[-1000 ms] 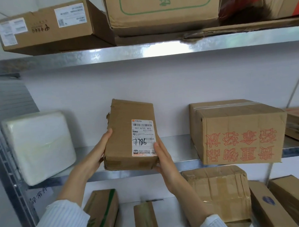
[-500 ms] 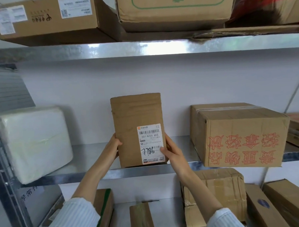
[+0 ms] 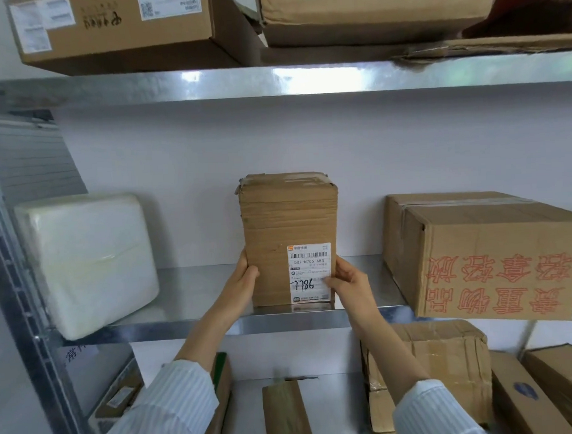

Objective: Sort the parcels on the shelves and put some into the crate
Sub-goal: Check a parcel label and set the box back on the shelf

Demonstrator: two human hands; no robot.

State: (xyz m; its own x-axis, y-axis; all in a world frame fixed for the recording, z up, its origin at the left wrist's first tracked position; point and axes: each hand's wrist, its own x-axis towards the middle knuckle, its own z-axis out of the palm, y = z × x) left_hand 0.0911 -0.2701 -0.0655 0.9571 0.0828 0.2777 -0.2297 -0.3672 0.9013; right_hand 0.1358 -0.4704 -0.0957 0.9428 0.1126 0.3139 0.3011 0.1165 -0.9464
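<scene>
One parcel (image 3: 288, 223), lately aloft, now stands on the shelf (image 3: 196, 286). My left hand (image 3: 244, 279), right hand (image 3: 348, 279) clasp it; shelved

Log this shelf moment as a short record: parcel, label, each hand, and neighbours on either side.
parcel: small brown box, upright on the middle shelf
label: white, front face, handwritten number
left hand: holds the box's left edge
right hand: holds its right edge, thumb on label
neighbours: white wrapped parcel left, red-printed carton right, both apart

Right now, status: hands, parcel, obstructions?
Left hand and right hand grip the labelled parcel. Parcel upright on middle shelf. White package and printed box flank it, apart.
</scene>
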